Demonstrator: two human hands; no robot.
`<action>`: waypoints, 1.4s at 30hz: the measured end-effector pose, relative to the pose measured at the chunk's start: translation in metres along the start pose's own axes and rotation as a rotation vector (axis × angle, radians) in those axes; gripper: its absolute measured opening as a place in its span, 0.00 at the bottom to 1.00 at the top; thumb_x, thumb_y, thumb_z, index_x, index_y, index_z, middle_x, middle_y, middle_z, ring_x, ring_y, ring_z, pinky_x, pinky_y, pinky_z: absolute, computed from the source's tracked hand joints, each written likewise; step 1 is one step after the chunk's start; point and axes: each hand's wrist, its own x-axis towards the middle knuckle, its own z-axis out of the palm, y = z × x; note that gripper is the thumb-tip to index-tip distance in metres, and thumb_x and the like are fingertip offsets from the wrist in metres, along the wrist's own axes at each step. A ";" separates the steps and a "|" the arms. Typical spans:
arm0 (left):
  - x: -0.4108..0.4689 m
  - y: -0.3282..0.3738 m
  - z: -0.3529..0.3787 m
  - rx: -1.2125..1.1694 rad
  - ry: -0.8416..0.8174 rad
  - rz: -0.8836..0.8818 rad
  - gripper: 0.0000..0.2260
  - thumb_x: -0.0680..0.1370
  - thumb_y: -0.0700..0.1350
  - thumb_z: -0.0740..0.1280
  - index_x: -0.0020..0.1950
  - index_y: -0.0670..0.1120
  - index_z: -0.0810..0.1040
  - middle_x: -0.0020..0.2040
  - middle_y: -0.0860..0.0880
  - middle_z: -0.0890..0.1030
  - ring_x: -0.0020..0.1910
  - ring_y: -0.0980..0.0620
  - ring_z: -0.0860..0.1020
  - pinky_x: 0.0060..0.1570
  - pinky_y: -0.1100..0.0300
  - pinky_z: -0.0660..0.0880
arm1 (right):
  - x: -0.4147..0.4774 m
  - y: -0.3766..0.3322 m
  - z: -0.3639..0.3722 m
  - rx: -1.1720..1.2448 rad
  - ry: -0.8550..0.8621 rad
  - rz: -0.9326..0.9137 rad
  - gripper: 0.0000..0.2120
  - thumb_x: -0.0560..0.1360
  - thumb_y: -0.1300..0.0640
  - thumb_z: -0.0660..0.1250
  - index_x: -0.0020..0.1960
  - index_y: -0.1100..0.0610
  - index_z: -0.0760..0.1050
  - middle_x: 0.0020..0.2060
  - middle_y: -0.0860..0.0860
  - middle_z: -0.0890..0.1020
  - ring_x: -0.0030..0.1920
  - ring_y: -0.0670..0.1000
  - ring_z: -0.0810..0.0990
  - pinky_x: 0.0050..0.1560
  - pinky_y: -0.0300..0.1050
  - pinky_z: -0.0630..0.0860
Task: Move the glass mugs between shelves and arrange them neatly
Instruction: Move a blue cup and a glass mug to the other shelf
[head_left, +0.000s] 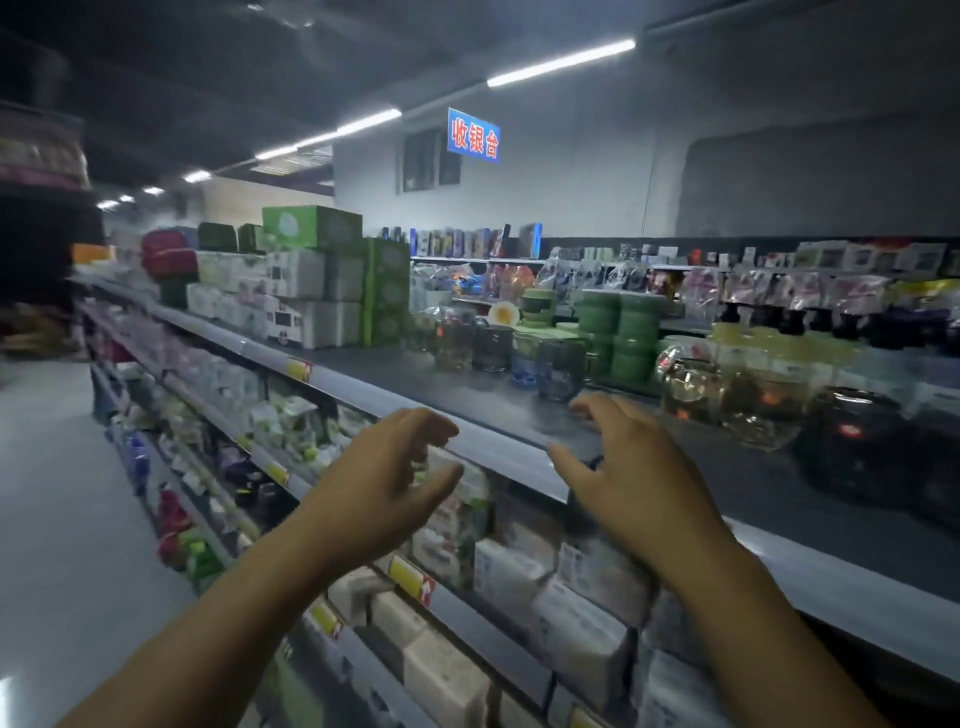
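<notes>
1. Grip: left hand (387, 478) and right hand (634, 478) hover loosely curled, holding nothing.
2. Mugs (558, 364) cluster on the top shelf (467, 415), at 12 o'clock from the right hand.
3. Advice: take one mug by its body and keep clear of the bowls (758, 410) at 3 o'clock.

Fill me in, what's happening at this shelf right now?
A person faces a shop aisle with both hands raised and holding nothing. The left hand hovers by the edge of the top shelf, the right hand just over it. The glass mugs stand clustered on that shelf beyond the right hand, untouched.
</notes>
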 end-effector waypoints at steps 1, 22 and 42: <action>0.013 -0.012 0.000 0.012 -0.015 0.004 0.14 0.79 0.56 0.69 0.63 0.55 0.76 0.58 0.59 0.78 0.53 0.61 0.78 0.52 0.58 0.79 | 0.016 0.001 0.008 0.005 0.001 0.007 0.21 0.78 0.41 0.66 0.67 0.47 0.71 0.65 0.48 0.77 0.63 0.54 0.76 0.58 0.52 0.77; 0.338 -0.126 0.099 0.051 -0.257 0.431 0.16 0.80 0.45 0.65 0.68 0.46 0.75 0.65 0.46 0.76 0.61 0.44 0.78 0.60 0.48 0.76 | 0.189 0.018 0.072 -0.311 0.136 0.407 0.18 0.78 0.42 0.67 0.63 0.49 0.72 0.58 0.47 0.75 0.55 0.52 0.77 0.54 0.53 0.78; 0.378 -0.128 0.111 0.015 -0.499 0.534 0.06 0.72 0.49 0.77 0.47 0.52 0.86 0.42 0.55 0.86 0.43 0.54 0.84 0.47 0.50 0.82 | 0.216 0.067 0.104 0.544 0.207 0.793 0.11 0.84 0.55 0.63 0.51 0.61 0.77 0.43 0.55 0.84 0.26 0.49 0.76 0.24 0.41 0.68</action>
